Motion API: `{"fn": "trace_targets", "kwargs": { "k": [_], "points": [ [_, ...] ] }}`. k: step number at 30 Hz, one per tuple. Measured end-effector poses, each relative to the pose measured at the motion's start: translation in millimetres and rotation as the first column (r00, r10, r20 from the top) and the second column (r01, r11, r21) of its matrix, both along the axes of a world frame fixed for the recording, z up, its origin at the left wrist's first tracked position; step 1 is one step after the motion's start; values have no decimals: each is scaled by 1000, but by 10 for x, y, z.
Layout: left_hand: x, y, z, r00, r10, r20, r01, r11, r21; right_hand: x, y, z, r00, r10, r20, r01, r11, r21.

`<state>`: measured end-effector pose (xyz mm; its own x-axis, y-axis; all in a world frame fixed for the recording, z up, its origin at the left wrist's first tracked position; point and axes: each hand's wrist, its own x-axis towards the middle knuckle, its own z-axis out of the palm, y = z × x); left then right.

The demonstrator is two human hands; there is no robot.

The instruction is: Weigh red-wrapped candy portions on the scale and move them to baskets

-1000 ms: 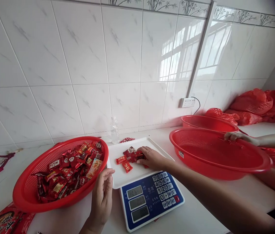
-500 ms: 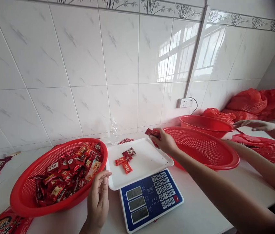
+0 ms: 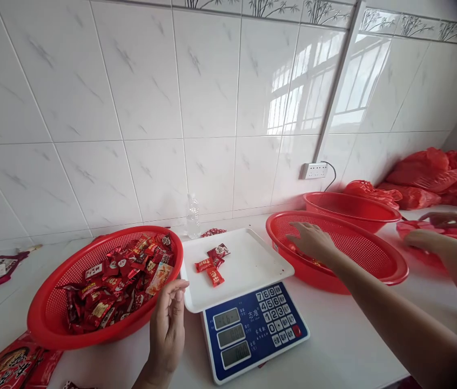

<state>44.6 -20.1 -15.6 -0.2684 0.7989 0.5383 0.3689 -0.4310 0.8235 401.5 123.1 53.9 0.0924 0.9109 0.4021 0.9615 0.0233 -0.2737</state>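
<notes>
My left hand (image 3: pixel 167 324) stands beside the near left corner of the white weighing tray (image 3: pixel 248 270), its fingers loosely bent and nothing seen in them. On that tray lie several small red snack packets (image 3: pixel 214 276) and a darker one (image 3: pixel 219 250). My right hand (image 3: pixel 313 241) is over the red colander basket (image 3: pixel 394 273) right of the scale, palm down with fingers apart. Some red packets show partly beneath it. The blue scale panel (image 3: pixel 253 329) faces me. Left of the tray, another red colander basket (image 3: pixel 36 319) holds a heap of red packets (image 3: pixel 111 286).
A clear plastic bottle (image 3: pixel 192 216) stands by the tiled wall. Behind the right basket is a red basin (image 3: pixel 350 205). Another person's hands (image 3: pixel 427 237) touch red plastic bags at the far right. Large red bags (image 3: pixel 427 167) lie in the corner; printed packaging (image 3: pixel 5 362) is at lower left.
My right hand has moved right from above the tray into the right basket and released the red packets. The other person's hands have lowered onto the red bag. My left hand stays nearly still.
</notes>
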Motion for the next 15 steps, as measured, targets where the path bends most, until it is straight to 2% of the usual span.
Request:
{"fn": "trace_targets", "kwargs": {
  "k": [3, 5, 7, 11, 15],
  "points": [
    [-14, 16, -15, 1000, -1, -5, 1, 1000, -9, -474, -16, -26, 971, 240, 4, -238, 967, -94],
    [-20, 27, -14, 1000, 13, -12, -13, 1000, 9, -850, -41, -54, 913, 408, -13, -405, 899, -166],
    [-28, 39, -9, 999, 34, -21, -34, 999, 32, -1207, -69, -91, 850, 526, -34, -519, 822, -234],
    [-41, 62, -20, 997, 66, -51, -62, 996, 69, -1715, -138, -160, 731, 680, -52, -656, 681, -325],
    [-29, 58, -42, 993, 54, -101, -43, 993, 109, -1910, -234, -198, 601, 799, -19, -763, 567, -312]
  ]
}}
